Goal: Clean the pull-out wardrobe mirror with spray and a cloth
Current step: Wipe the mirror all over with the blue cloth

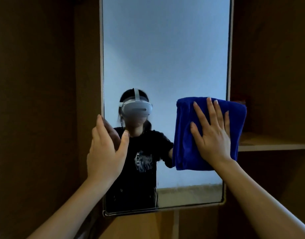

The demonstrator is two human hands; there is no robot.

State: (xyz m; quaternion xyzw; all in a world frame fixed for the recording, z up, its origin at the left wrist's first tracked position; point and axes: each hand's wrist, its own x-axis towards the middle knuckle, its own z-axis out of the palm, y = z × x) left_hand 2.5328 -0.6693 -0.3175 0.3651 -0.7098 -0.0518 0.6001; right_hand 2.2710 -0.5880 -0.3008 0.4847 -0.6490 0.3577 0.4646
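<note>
Your right hand lies flat, fingers straight and spread, pressing a folded blue microfibre cloth on the wardrobe mirror, lower right area; the cloth's right edge hangs past the mirror's right frame. Your left hand grips the mirror's left edge approx mid-height, thumb on the glass, fingers wrapped behind. Open wardrobe compartment at right w/ a wooden shelf; something reddish sits behind the cloth's top corner, can't tell what. Upper glass is open above both hands. Bottom frame corners are rounded. Reflected black T-shirt has a white print, not readable.
</note>
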